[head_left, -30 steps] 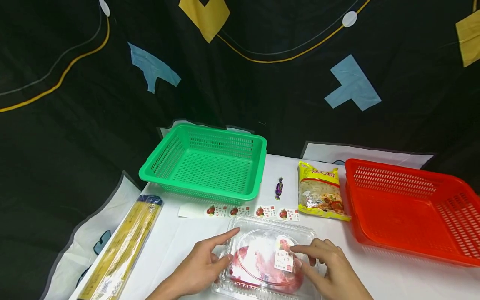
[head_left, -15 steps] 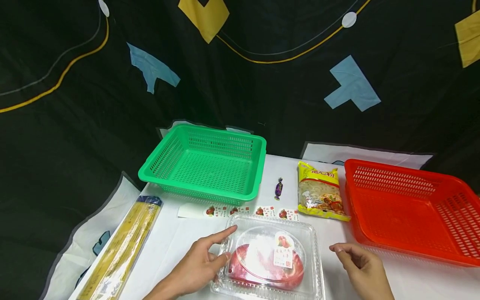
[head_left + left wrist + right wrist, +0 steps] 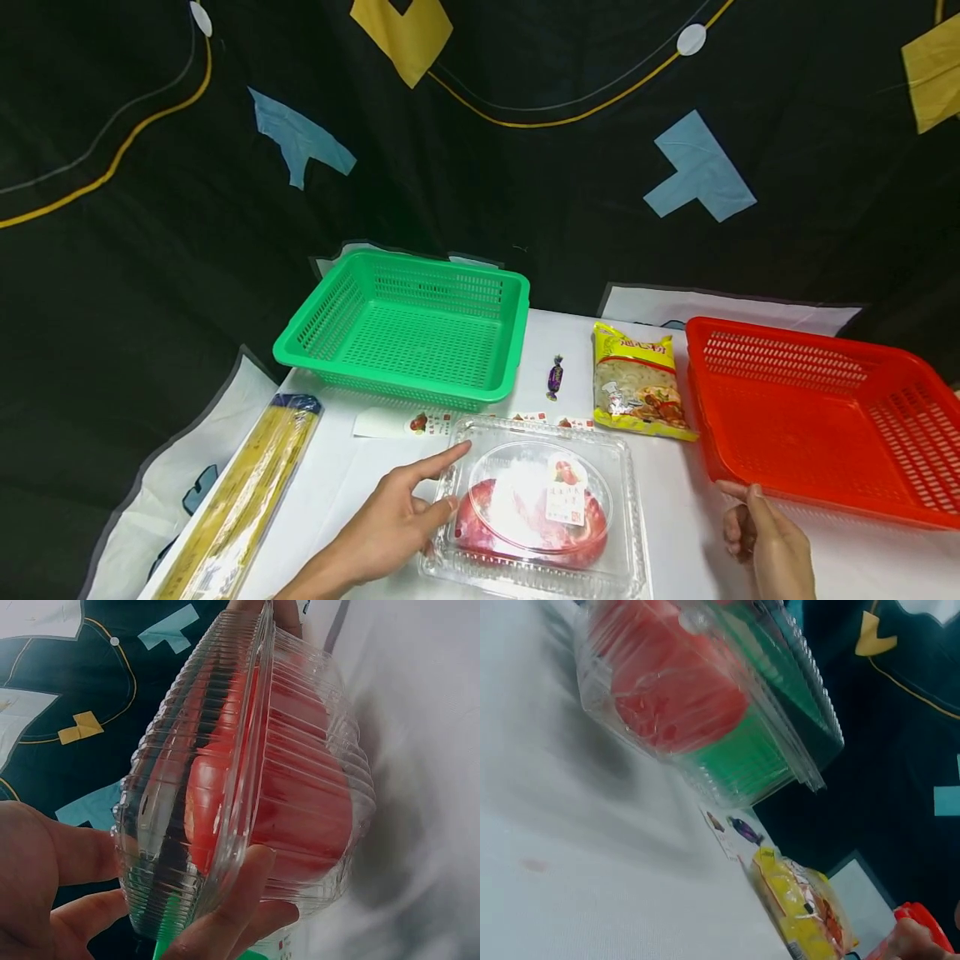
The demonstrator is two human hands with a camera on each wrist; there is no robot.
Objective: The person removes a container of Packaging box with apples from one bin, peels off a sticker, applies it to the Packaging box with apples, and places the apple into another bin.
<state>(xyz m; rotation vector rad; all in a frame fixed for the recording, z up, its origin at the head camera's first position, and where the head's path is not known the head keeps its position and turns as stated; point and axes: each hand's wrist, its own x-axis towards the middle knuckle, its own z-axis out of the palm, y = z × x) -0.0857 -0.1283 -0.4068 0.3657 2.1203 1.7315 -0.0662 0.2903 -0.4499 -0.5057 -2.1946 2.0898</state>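
Observation:
A clear plastic clamshell container stands at the table's near middle, with smooth red contents inside. On the right half of its lid sits a white label with a red fruit picture. My left hand grips the container's left side, index finger along the lid. In the left wrist view its fingers reach both faces of the container's flange. Away to the right, my right hand holds nothing visible, index finger extended and other fingers loosely bent, near the front left corner of the red basket.
Behind the container lies a strip of fruit labels, partly covered by it. A green basket stands at the back left, and a long yellow packet lies at the left edge. A purple-wrapped candy and a yellow food bag lie farther back.
My right hand has left the label on the lid and moved right, toward the red basket. The container has shifted slightly away from me, with my left hand still on its left side.

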